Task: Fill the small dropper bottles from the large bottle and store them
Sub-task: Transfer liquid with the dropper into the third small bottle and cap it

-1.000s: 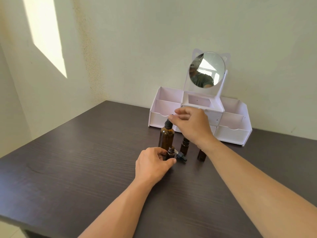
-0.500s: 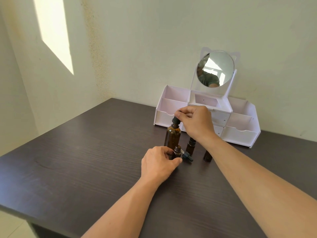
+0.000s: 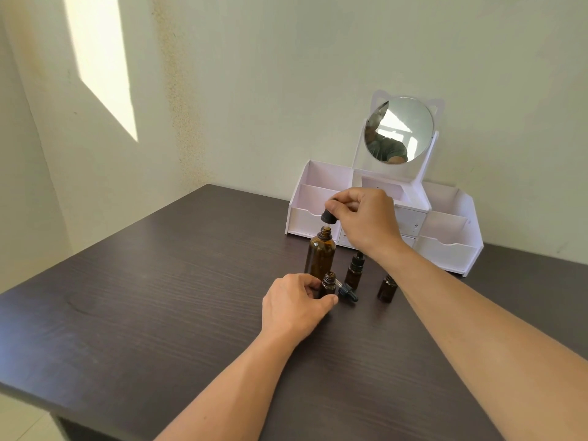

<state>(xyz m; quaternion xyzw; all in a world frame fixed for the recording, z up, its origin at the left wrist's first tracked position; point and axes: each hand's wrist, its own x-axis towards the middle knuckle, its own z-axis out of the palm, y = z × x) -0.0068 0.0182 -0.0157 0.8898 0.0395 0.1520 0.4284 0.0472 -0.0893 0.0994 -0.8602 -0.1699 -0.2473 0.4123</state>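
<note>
The right hand (image 3: 366, 218) pinches the large bottle's cap (image 3: 328, 216) just above its open neck (image 3: 325, 232); the left hand's (image 3: 296, 305) grip curls round an uncapped small bottle (image 3: 328, 283) on the table (image 3: 159, 297). Filling looks under way; next, carry liquid across steadily.

One camera only, worn on the head, wide-angle, looking forward and down across the table (image 3: 127, 313) toward the wall (image 3: 286, 74). It sits above and behind both forearms, which enter from 5 and 6 o'clock and reach toward centre. The left hand (image 3: 294, 308) and right hand (image 3: 366, 221) lie near mid-frame, close enough to show fingers plainly. The organiser (image 3: 445, 224) with its mirror (image 3: 399, 130) stands farther off at about 1 o'clock, against the wall. The table's near edge runs off at 7 o'clock. Wide-lens bending tilts the walls.
</note>
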